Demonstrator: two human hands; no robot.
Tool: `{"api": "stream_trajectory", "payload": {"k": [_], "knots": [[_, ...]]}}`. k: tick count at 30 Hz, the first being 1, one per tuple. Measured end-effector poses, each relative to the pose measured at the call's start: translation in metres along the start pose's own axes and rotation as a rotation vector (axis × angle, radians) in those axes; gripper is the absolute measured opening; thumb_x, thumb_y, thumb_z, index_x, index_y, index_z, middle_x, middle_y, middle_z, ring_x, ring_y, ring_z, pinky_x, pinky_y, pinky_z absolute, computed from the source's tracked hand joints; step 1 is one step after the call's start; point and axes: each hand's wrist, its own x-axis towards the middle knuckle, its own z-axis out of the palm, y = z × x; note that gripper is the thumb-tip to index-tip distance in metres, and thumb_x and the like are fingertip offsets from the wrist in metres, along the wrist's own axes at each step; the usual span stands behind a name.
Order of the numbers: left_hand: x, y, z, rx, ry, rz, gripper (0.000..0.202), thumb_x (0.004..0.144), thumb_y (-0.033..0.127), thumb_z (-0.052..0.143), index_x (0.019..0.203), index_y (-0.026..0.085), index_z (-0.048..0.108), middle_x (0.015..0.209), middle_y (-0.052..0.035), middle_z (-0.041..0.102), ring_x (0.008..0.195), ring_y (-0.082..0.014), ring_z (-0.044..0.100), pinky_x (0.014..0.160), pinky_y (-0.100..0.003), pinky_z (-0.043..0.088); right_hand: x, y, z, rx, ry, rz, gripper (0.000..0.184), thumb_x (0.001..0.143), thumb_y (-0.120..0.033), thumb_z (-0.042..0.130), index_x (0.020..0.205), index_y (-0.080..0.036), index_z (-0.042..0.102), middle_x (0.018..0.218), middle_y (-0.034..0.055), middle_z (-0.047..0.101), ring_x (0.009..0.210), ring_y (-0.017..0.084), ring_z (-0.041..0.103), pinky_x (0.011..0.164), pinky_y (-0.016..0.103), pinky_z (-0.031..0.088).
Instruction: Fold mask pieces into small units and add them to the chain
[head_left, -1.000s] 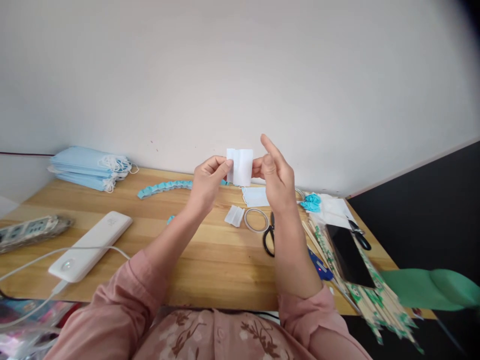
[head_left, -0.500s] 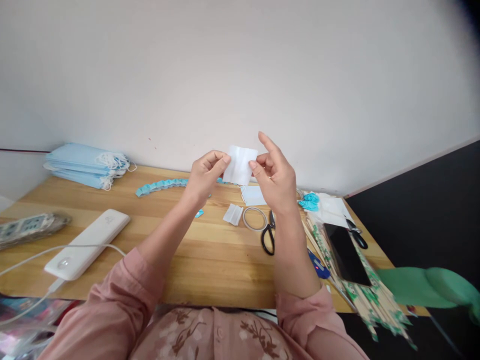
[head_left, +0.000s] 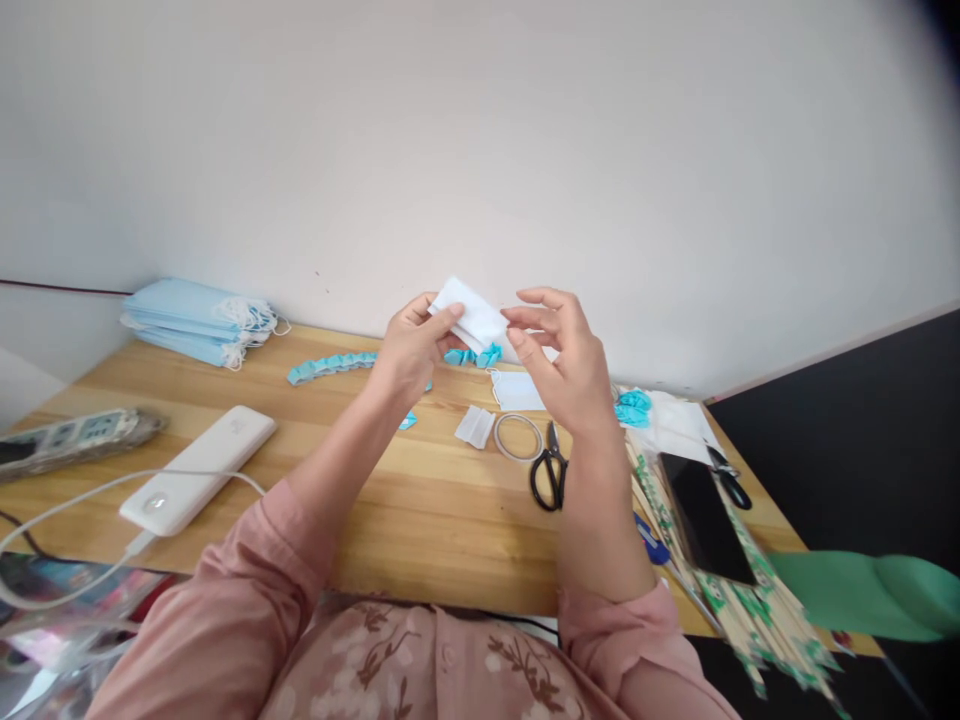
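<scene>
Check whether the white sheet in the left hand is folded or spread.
Folded, it seems: the white sheet shows a second edge along its lower side.

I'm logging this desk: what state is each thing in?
White piece: held up, tilted
Left hand: gripping it
Right hand: curled at its corner
Scissors: seemingly shut
Power bank: cable plugged in
Phone: screen dark
Blue masks: stacked
Small scrap: creased
Ring: lying flat
Power strip: apparently bagged

Open air over the white sheet [head_left: 469,313], bare worktop [head_left: 450,545] close to you between your arms [head_left: 341,460], scissors [head_left: 550,478] and a round ring [head_left: 517,459] blocking beside your right arm [head_left: 598,520], white power bank [head_left: 199,470] in the way on your left, phone [head_left: 705,518] and sticks [head_left: 759,615] crowding your right, wall [head_left: 480,150] behind
</scene>
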Motion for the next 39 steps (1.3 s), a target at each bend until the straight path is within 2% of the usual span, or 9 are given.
{"api": "stream_trajectory", "payload": {"k": [4, 7, 10, 17, 21, 25, 29, 34, 39], "knots": [[0.000, 0.004, 0.002, -0.061, 0.073, -0.021, 0.028, 0.076, 0.033, 0.077, 0.086, 0.018, 0.056, 0.081, -0.0001, 0.069, 0.074, -0.0108, 0.066, 0.068, -0.022, 0.054, 0.000, 0.000, 0.001, 0.024, -0.078, -0.020, 0.034, 0.087, -0.027, 0.061, 0.121, -0.032, 0.055, 0.118, 0.0014, 0.067, 0.110, 0.022, 0.065, 0.092, 0.043, 0.055], [-0.002, 0.004, 0.005, -0.072, 0.067, -0.046, 0.025, 0.079, 0.033, 0.074, 0.088, 0.019, 0.056, 0.085, -0.0011, 0.069, 0.075, -0.0103, 0.065, 0.065, -0.020, 0.053, 0.002, 0.001, 0.004, 0.004, -0.125, -0.041, 0.031, 0.087, -0.019, 0.057, 0.115, -0.031, 0.059, 0.118, 0.0000, 0.066, 0.110, 0.021, 0.064, 0.094, 0.043, 0.055], [-0.004, 0.002, 0.007, -0.099, 0.033, -0.079, 0.023, 0.081, 0.033, 0.073, 0.090, 0.018, 0.058, 0.084, -0.0011, 0.068, 0.071, -0.0095, 0.064, 0.060, -0.020, 0.051, 0.004, 0.005, 0.007, 0.016, -0.111, -0.053, 0.029, 0.087, -0.016, 0.054, 0.111, -0.030, 0.062, 0.114, 0.0000, 0.067, 0.105, 0.019, 0.064, 0.092, 0.041, 0.055], [-0.008, 0.000, 0.010, -0.053, -0.072, -0.097, 0.030, 0.080, 0.039, 0.073, 0.095, 0.017, 0.060, 0.089, -0.0054, 0.071, 0.075, -0.0139, 0.068, 0.060, -0.022, 0.052, 0.006, 0.009, 0.009, 0.058, 0.058, 0.009, 0.006, 0.087, -0.027, 0.063, 0.090, -0.024, 0.067, 0.091, -0.0011, 0.070, 0.085, 0.015, 0.065, 0.083, 0.033, 0.055], [-0.011, 0.001, 0.008, 0.000, -0.126, -0.093, 0.033, 0.078, 0.042, 0.073, 0.095, 0.015, 0.064, 0.090, -0.0070, 0.072, 0.075, -0.0158, 0.070, 0.061, -0.024, 0.054, 0.004, 0.007, 0.005, 0.080, 0.090, 0.037, 0.006, 0.086, -0.028, 0.065, 0.086, -0.023, 0.068, 0.085, -0.0017, 0.070, 0.080, 0.014, 0.064, 0.080, 0.031, 0.053], [-0.017, -0.002, 0.003, 0.063, -0.098, -0.124, 0.029, 0.074, 0.036, 0.076, 0.089, 0.013, 0.067, 0.083, -0.0068, 0.072, 0.071, -0.0162, 0.070, 0.061, -0.024, 0.054, -0.005, 0.016, 0.005, 0.151, 0.081, 0.126, 0.013, 0.085, -0.035, 0.066, 0.085, -0.022, 0.067, 0.081, -0.0009, 0.068, 0.075, 0.013, 0.062, 0.071, 0.028, 0.052], [-0.031, -0.014, -0.008, 0.148, -0.044, -0.217, 0.027, 0.072, 0.033, 0.076, 0.084, 0.011, 0.068, 0.079, -0.0079, 0.073, 0.067, -0.0167, 0.070, 0.060, -0.025, 0.054, -0.028, 0.036, 0.018, 0.333, 0.054, 0.290, 0.022, 0.082, -0.043, 0.068, 0.083, -0.021, 0.065, 0.074, -0.0015, 0.065, 0.069, 0.013, 0.061, 0.069, 0.028, 0.051], [-0.049, -0.040, -0.031, 0.198, -0.011, -0.340, 0.029, 0.072, 0.035, 0.076, 0.086, 0.010, 0.068, 0.078, -0.0085, 0.073, 0.064, -0.0160, 0.069, 0.060, -0.025, 0.054, -0.062, 0.058, 0.050, 0.514, 0.058, 0.513, 0.028, 0.075, -0.046, 0.072, 0.078, -0.020, 0.064, 0.073, -0.0004, 0.066, 0.071, 0.014, 0.063, 0.072, 0.031, 0.053], [-0.054, -0.063, -0.045, 0.215, -0.020, -0.350, 0.041, 0.078, 0.052, 0.069, 0.087, 0.012, 0.064, 0.080, -0.0094, 0.072, 0.067, -0.0175, 0.071, 0.059, -0.026, 0.054, -0.080, 0.075, 0.071, 0.525, 0.081, 0.569, 0.026, 0.075, -0.044, 0.071, 0.078, -0.020, 0.063, 0.070, -0.0017, 0.066, 0.068, 0.013, 0.062, 0.071, 0.028, 0.050]]}}
